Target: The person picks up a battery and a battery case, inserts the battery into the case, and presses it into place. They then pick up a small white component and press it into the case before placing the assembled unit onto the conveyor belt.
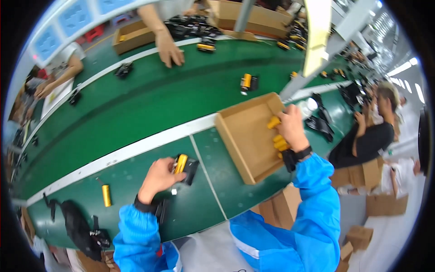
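Note:
My left hand [158,179] is closed around the edge of a small black device [190,172] lying on the green table. A yellow cylindrical battery [181,163] sits in that device, under my fingers and thumb. At the right, my right hand [292,127] reaches into a shallow cardboard box [247,149]. Its fingertips pinch another yellow cylindrical battery [273,122]. Several more yellow batteries [281,144] lie below that hand, against the box's right side. A small white piece [174,191] rests near my left hand. Farther left lies a single yellow battery [106,195] with a wire at its top.
A black strapped item [77,222] lies at the table's left. Beyond a pale rail [122,156], a green belt [149,104] carries a device with a yellow battery [246,82]. A co-worker's hand [170,50] reaches over its far side. Black parts [321,122] lie right of the box.

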A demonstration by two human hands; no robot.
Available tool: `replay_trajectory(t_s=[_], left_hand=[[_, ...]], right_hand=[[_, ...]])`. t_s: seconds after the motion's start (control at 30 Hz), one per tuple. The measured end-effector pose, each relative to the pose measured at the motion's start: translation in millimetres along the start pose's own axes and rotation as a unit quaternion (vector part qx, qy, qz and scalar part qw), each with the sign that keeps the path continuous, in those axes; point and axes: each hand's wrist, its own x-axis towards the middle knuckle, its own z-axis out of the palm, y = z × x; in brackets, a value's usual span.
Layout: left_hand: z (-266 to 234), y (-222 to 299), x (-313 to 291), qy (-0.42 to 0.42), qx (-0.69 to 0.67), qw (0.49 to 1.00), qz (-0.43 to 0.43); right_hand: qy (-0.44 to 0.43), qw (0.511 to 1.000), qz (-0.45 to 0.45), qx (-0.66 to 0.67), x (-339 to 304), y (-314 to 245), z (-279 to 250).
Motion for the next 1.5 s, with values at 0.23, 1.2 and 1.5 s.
replay_trajectory(t_s=[0.23, 1.2, 1.5], left_hand=[[-73, -48, 102, 0.172, -0.058, 0.982, -0.046], [-201, -62, 133, 0.3, 0.125, 0.943, -0.071], [-24, -40, -83, 0.127, 0.084, 0.986, 0.069]], right_hand=[[0.022, 0.978, -0.016, 0.208, -2, -6, -21], [-0.27, 0.303, 0.16, 0.9, -101, -189, -67], [-0.457, 0.418, 0.04, 0.784, -75, -231, -74]])
